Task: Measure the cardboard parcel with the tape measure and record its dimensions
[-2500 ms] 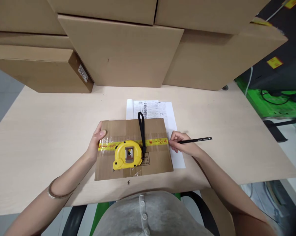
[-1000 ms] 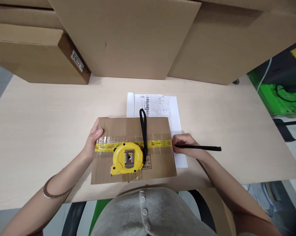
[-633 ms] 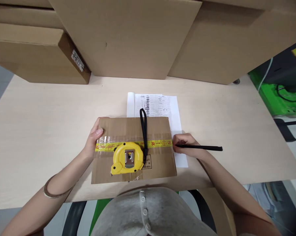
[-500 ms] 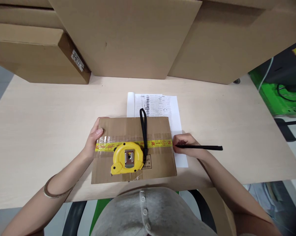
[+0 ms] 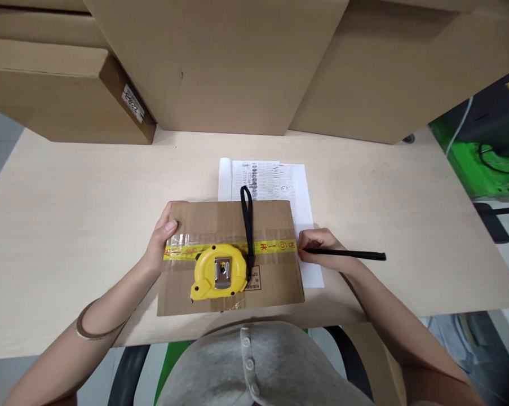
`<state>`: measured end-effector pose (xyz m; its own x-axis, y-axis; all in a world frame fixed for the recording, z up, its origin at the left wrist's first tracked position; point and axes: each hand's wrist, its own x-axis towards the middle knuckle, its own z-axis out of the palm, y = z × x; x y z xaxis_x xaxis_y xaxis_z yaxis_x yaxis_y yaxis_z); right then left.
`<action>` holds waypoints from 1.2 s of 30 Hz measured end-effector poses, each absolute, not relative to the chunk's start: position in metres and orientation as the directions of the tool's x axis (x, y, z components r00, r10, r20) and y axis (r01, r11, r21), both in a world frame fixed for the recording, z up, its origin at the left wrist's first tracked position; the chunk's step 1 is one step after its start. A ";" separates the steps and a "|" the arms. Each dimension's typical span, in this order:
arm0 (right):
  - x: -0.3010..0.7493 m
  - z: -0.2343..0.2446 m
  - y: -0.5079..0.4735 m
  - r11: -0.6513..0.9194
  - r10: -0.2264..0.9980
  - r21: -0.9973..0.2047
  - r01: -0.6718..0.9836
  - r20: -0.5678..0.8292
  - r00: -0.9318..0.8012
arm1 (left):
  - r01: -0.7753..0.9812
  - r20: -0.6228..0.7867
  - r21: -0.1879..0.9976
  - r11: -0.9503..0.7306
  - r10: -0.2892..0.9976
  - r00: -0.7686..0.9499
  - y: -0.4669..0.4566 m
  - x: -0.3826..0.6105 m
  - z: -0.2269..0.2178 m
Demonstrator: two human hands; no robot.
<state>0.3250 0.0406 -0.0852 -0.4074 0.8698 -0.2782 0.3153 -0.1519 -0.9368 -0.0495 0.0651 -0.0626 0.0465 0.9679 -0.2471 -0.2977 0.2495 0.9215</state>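
Meanwhile, the left hand (image 5: pixel 161 241) grips the edge of a flat box (image 5: pixel 231 256) lying mid-table (image 5: pixel 68 214), a tape measure (image 5: pixel 218 272) on top. The right hand (image 5: pixel 319 248) pinches a pen (image 5: pixel 347 254) on the paper (image 5: pixel 299 192) just beside; steadying the box should keep writing neat.

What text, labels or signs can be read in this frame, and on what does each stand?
"买一" then a smiley face and "送", in red: on the yellow tape across the small carton.
Black printed box on the carton beside the tape measure: too small to read.
Handwriting on the paper sheet: too small to read.
White sticker on the big carton at the back left: digits blurred, unreadable.
Black pen in the right hand: no legible mark.
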 end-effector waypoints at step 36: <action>0.323 -0.080 0.045 -0.078 0.881 -0.873 0.481 -0.286 -0.377 | -0.254 -0.181 0.946 0.200 0.979 0.096 0.067 -0.054 -0.070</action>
